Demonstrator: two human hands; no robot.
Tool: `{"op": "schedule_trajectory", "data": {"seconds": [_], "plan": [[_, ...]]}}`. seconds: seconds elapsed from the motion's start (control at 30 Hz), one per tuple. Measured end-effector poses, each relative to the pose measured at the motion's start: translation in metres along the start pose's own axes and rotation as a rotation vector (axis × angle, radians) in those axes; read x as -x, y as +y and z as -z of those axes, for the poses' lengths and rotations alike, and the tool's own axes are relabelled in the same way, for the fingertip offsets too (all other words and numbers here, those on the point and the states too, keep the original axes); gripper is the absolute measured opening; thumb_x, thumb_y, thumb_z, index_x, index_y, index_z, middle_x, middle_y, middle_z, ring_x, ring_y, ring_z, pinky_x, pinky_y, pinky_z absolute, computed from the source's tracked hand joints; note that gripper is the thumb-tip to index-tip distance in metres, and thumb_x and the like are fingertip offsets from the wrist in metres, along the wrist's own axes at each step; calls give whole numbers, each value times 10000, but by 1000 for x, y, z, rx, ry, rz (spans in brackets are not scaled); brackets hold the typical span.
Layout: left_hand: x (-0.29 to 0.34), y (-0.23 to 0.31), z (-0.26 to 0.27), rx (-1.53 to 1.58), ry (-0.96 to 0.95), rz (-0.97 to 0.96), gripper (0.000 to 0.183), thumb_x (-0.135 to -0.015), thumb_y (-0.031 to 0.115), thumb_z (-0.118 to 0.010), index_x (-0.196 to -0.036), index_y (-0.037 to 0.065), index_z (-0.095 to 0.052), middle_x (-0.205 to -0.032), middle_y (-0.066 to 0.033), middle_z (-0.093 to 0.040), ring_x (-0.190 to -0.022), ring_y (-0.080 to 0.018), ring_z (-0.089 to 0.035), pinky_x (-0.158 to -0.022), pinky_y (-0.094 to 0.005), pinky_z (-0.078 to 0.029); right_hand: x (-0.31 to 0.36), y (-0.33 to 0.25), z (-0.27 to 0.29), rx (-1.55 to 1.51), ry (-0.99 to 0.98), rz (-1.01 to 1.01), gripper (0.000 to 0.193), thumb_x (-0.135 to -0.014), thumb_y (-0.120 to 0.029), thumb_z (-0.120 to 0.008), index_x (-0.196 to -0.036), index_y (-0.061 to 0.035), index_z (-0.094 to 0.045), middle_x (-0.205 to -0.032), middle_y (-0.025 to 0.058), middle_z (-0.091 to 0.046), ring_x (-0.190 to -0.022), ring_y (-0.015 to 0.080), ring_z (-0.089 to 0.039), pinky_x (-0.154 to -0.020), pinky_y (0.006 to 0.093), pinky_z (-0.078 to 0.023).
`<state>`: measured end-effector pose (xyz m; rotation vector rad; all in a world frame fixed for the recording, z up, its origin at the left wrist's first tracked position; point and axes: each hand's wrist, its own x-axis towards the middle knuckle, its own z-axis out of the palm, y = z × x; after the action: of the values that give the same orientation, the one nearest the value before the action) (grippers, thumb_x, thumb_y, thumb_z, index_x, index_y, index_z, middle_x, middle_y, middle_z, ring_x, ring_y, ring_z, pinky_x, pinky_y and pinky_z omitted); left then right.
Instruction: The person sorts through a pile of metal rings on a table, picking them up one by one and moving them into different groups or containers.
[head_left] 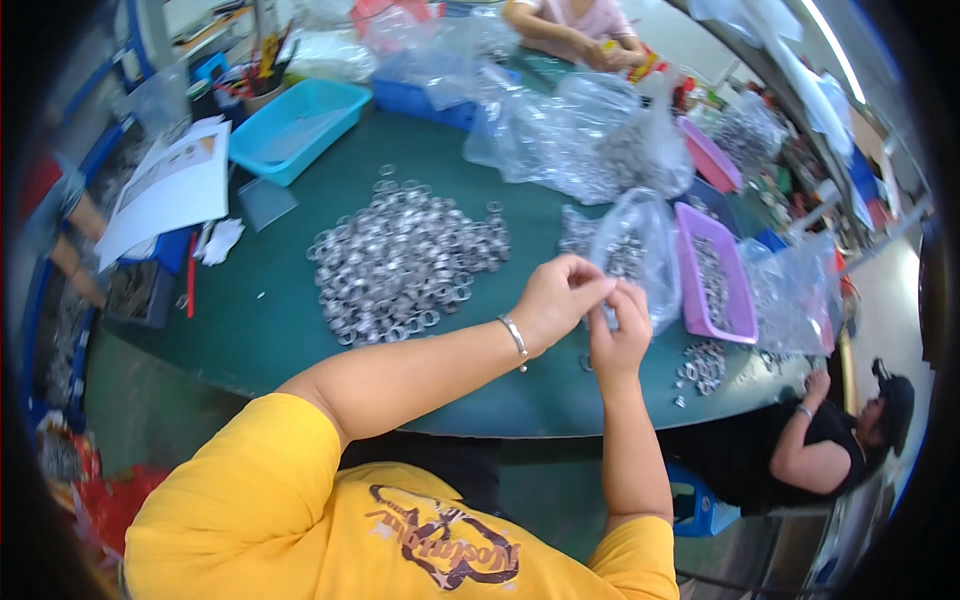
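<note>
My left hand (555,308), with a silver bangle on its wrist, meets my right hand (622,335) over the green table (545,220). The fingertips of both hands are pinched together; anything between them is too small or hidden to make out. To the left of my hands lies a large heap of silver metal rings (405,260). Just beyond my right hand, an open clear plastic bag (660,235) holds small metal parts. A loose ring lies on the table below my fingers, partly hidden by my right hand.
Right of the bag stands a purple bin (742,328) of metal parts, with a small scatter of rings (702,368) before it. A turquoise tray (270,165) and papers (178,190) are at the left. Plastic bags (545,130) crowd the back. Other people sit at the far side and right.
</note>
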<state>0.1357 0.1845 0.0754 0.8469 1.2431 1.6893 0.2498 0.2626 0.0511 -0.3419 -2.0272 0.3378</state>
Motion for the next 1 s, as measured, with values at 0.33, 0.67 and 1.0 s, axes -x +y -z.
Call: {"op": "schedule_trajectory", "data": {"seconds": [0.33,0.67,1.0], "plan": [[136,36,206,-285,565,-86,98,-861,42,-628,-943,-2,-656,-805,-70,-671,-643,-112,-635,-596,-246,-536,2,14,-115,-167,-456,-192,257,-893,-99,-580,-1116,27,-557,-1231,205,-543,-1152,317,-525,-984,367,-406],[293,39,383,-1386,1350,-62,56,-771,49,-626,-778,17,-671,-820,-182,-632,-793,-357,-615,-740,-424,-502,12,45,-149,-151,-628,-254,259,-928,-119,-513,-1131,30,-576,-1243,178,-543,-1168,302,-505,-1019,349,-361],[289,28,388,-1602,1225,-168,216,-820,90,-611,-1021,29,-660,-909,-143,-673,-874,-311,-639,-809,-387,-499,49,-56,-69,-203,-706,-261,330,-889,-32,-501,-1216,-2,-538,-1269,201,-518,-1197,338,-476,-1026,371,-355]]}}
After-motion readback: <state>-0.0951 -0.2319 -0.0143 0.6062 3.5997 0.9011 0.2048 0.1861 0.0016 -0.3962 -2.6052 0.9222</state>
